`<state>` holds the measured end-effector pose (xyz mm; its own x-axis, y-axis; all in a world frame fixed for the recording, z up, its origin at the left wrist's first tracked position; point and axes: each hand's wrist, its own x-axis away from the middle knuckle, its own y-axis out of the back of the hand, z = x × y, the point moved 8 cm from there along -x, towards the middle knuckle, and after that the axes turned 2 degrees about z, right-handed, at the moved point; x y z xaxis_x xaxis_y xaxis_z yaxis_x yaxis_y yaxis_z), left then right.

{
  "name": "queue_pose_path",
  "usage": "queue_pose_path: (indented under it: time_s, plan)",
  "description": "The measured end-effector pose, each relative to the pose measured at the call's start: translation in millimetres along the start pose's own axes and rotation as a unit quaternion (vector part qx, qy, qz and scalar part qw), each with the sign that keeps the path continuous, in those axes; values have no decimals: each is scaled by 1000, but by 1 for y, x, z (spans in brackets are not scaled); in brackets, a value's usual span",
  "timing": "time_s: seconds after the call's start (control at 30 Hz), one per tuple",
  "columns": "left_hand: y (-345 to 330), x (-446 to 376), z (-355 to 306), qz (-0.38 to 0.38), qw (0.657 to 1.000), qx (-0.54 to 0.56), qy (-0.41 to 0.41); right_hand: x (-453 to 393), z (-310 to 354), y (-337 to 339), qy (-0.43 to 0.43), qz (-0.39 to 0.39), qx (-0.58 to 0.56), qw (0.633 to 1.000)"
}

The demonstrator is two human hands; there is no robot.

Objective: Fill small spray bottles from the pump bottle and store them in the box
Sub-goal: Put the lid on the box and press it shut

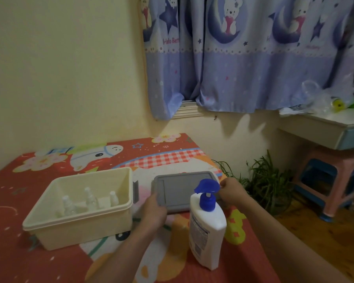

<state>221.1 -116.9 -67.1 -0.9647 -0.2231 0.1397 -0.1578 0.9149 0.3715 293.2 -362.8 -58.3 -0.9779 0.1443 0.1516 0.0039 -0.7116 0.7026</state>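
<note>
A cream plastic box [49, 231] stands open on the left of the bed, with three small clear spray bottles [90, 199] upright inside it. To its right lies a grey lid [180, 188]. My left hand [153, 209] grips the lid's near left corner. My right hand [231, 190] holds the lid's right edge. A white pump bottle [206, 233] with a blue pump head stands upright in front of the lid, between my forearms.
A red cartoon-print sheet [18, 266] covers the bed. The yellow wall and a blue curtain [243, 58] lie behind. To the right are green plants [268, 180] on the wooden floor, a pink stool [331, 180] and a white shelf [323, 125].
</note>
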Motion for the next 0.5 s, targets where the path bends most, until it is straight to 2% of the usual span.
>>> queue_pose_path:
  time_s: [0.23,0.5]
  plan:
    - [15,2,-14,-27,999,-2,-30,10,11,20,15,-39,-31,999]
    - [35,9,-53,-27,997,10,-77,45,52,70,64,-120,-34,990]
